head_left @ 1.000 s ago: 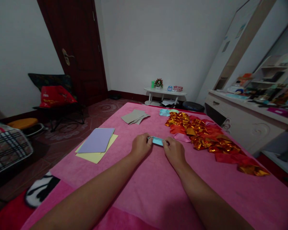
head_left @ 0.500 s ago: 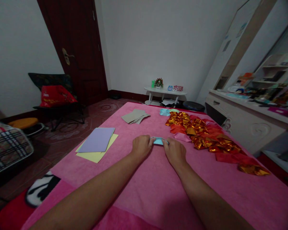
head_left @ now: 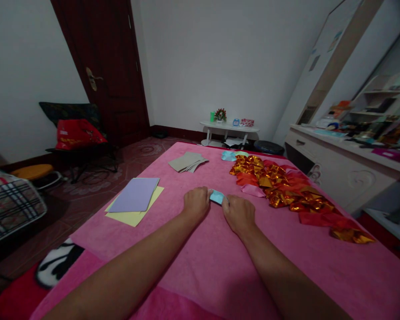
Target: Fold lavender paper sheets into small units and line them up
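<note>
A small folded piece of light blue paper (head_left: 217,197) lies between my two hands, low over the pink cloth (head_left: 200,249). My left hand (head_left: 196,204) is closed on its left end. On the right end, my right hand (head_left: 239,214) grips it with the fingers curled under, mostly hidden from view. Just right of my right hand sits a pink folded paper piece (head_left: 253,190), beside a long spread of shiny gold foil pieces (head_left: 282,198) and red ones (head_left: 323,218).
Purple sheets (head_left: 133,194) rest on yellow paper (head_left: 133,218) at the left. Grey sheets (head_left: 188,162) are fanned out at the far side, with a light blue folded piece (head_left: 228,155) to their right. A white dresser (head_left: 346,155) stands along the right.
My right hand has shifted slightly left and down, closer to the left hand. The blue paper now tilts down to the right and shows more of its face.
</note>
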Demonstrator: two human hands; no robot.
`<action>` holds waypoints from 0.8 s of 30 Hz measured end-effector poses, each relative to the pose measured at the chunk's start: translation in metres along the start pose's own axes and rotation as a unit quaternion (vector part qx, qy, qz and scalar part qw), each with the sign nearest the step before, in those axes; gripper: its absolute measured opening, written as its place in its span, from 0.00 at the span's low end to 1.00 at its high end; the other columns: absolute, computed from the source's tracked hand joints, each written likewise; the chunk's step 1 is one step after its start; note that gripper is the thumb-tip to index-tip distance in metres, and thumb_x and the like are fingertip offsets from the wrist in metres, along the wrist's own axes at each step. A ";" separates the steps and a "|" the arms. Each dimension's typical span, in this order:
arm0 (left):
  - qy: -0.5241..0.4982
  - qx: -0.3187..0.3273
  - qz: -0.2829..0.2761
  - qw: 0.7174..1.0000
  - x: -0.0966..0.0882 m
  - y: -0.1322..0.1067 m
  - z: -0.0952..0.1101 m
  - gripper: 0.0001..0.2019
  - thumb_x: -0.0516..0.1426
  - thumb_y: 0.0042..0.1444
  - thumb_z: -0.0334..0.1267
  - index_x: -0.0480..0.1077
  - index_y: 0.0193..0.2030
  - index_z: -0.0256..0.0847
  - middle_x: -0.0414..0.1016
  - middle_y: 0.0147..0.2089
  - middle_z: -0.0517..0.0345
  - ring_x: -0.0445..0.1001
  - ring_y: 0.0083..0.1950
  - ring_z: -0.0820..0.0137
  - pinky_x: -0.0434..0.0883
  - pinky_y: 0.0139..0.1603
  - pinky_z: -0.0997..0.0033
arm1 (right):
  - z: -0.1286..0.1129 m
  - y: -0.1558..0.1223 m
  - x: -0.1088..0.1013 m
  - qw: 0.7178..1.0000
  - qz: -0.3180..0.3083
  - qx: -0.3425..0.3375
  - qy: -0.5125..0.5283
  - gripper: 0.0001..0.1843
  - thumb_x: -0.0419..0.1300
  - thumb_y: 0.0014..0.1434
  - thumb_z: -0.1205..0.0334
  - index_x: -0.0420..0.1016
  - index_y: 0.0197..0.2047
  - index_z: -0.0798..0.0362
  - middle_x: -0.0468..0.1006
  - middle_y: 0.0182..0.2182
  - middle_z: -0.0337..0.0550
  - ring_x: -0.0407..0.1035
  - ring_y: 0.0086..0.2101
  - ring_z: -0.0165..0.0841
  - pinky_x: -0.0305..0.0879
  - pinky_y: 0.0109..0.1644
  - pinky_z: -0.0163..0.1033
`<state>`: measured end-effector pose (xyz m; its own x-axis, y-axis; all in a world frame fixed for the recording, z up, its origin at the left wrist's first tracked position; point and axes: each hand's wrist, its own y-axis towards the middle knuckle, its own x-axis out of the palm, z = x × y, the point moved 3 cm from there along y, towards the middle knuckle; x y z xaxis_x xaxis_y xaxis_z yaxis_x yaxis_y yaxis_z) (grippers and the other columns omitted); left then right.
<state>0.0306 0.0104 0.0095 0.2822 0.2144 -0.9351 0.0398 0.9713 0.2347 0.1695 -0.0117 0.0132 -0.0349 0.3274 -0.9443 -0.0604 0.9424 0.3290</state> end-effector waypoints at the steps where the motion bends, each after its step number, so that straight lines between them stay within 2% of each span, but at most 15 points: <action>1: 0.000 0.008 0.000 1.000 0.000 0.000 0.000 0.22 0.42 0.64 0.47 0.73 0.40 0.39 0.78 0.38 0.46 0.76 0.39 0.61 0.64 0.36 0.67 | 0.001 0.000 -0.001 1.000 0.000 0.005 0.002 0.21 0.44 0.64 0.58 0.77 0.34 0.54 0.80 0.32 0.50 0.75 0.33 0.38 0.60 0.32 0.37; 9: -0.024 0.133 -0.001 0.991 0.004 -0.009 0.011 0.23 0.43 0.64 0.48 0.75 0.36 0.40 0.78 0.37 0.47 0.75 0.37 0.64 0.62 0.35 0.69 | 0.010 0.005 0.001 0.997 -0.020 0.075 -0.009 0.24 0.42 0.66 0.54 0.78 0.37 0.54 0.81 0.33 0.53 0.75 0.32 0.39 0.61 0.33 0.38; 11: -0.031 0.108 0.009 0.994 0.004 -0.007 0.007 0.24 0.41 0.64 0.48 0.75 0.35 0.40 0.78 0.36 0.48 0.75 0.36 0.64 0.61 0.34 0.69 | 0.008 0.005 0.001 0.998 -0.012 0.054 -0.006 0.24 0.42 0.66 0.55 0.77 0.37 0.54 0.81 0.33 0.52 0.75 0.32 0.38 0.61 0.33 0.37; 15: -0.039 0.024 0.030 0.999 0.003 -0.001 -0.004 0.24 0.41 0.64 0.48 0.75 0.34 0.41 0.79 0.35 0.48 0.75 0.35 0.64 0.58 0.31 0.69 | 0.001 0.003 0.000 0.999 0.014 -0.034 0.021 0.22 0.42 0.67 0.57 0.76 0.38 0.53 0.81 0.35 0.48 0.75 0.33 0.36 0.60 0.34 0.36; 17: -0.050 0.040 0.029 0.998 0.003 0.000 -0.004 0.23 0.42 0.64 0.48 0.75 0.33 0.41 0.79 0.34 0.49 0.74 0.35 0.65 0.57 0.31 0.70 | 0.003 0.004 0.002 0.999 0.012 -0.019 0.027 0.22 0.42 0.67 0.56 0.76 0.38 0.52 0.81 0.35 0.48 0.75 0.34 0.36 0.59 0.35 0.36; 21: -0.078 0.126 0.018 0.989 0.002 -0.004 0.003 0.21 0.46 0.62 0.47 0.75 0.30 0.41 0.78 0.32 0.51 0.73 0.33 0.67 0.57 0.31 0.70 | 0.012 0.005 0.005 0.998 -0.008 0.049 0.024 0.24 0.41 0.67 0.55 0.77 0.37 0.51 0.81 0.33 0.49 0.75 0.33 0.37 0.59 0.34 0.37; 24: -0.107 0.082 0.033 0.990 0.002 -0.002 -0.002 0.21 0.45 0.62 0.46 0.75 0.29 0.41 0.78 0.31 0.52 0.72 0.31 0.68 0.55 0.30 0.71 | 0.008 0.005 0.004 0.999 0.005 -0.006 0.042 0.22 0.41 0.67 0.57 0.76 0.38 0.51 0.81 0.35 0.47 0.74 0.34 0.35 0.57 0.34 0.36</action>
<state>0.0296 0.0086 0.0069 0.4851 0.2328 -0.8429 0.1644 0.9225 0.3493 0.1769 -0.0056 0.0109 -0.1193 0.3284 -0.9370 -0.0725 0.9383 0.3381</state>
